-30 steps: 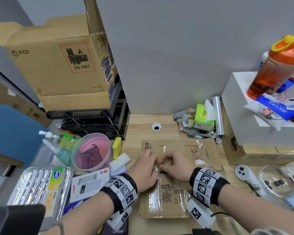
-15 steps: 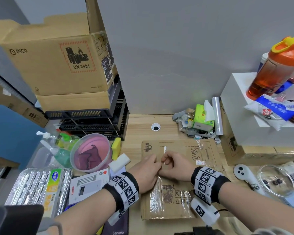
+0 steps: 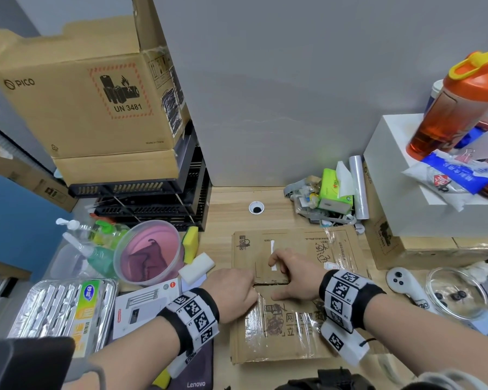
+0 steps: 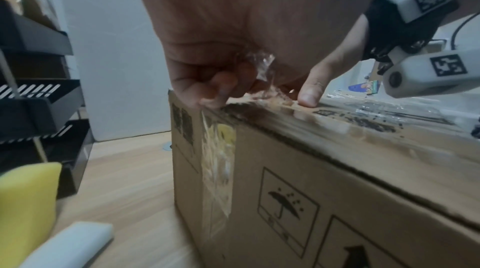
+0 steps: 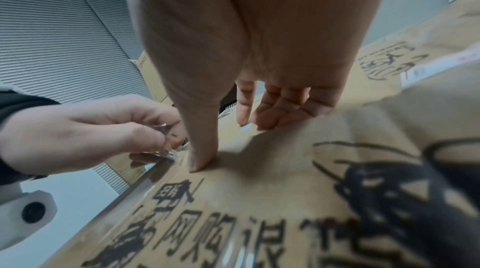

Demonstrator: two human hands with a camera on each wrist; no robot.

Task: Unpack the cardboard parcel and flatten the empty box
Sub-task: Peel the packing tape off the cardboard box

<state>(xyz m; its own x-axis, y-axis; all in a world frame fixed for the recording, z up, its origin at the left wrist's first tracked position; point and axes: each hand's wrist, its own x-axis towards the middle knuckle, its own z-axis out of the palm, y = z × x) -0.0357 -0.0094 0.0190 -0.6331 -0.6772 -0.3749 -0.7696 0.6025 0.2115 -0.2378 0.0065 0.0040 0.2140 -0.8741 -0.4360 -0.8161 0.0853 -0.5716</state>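
The cardboard parcel (image 3: 288, 342) lies on the wooden desk, its printed top crossed by clear tape. My left hand (image 3: 243, 288) is at the top's left edge. Its fingertips pinch a crumpled strip of clear tape (image 4: 262, 67), lifted off the seam, which also shows in the right wrist view as clear tape (image 5: 162, 128). My right hand (image 3: 282, 277) rests spread on the box top. Its thumb (image 5: 200, 149) presses the near flap and its fingers (image 5: 275, 112) press the far flap. A dark slit (image 3: 271, 283) shows between the flaps, between the hands.
Left of the parcel are a pink bowl (image 3: 150, 254), a yellow sponge (image 3: 190, 243), a white sponge (image 3: 196, 267), a small white carton (image 3: 144, 305) and foil trays (image 3: 59, 311). A white controller (image 3: 403, 285) and glass bowl (image 3: 457, 294) lie right. Clutter and a tissue pack (image 3: 335, 190) sit behind.
My left hand has pulled the tape leftward along the seam to the box's left edge. My right hand has spread flat across the flaps, and the slit between them now shows.
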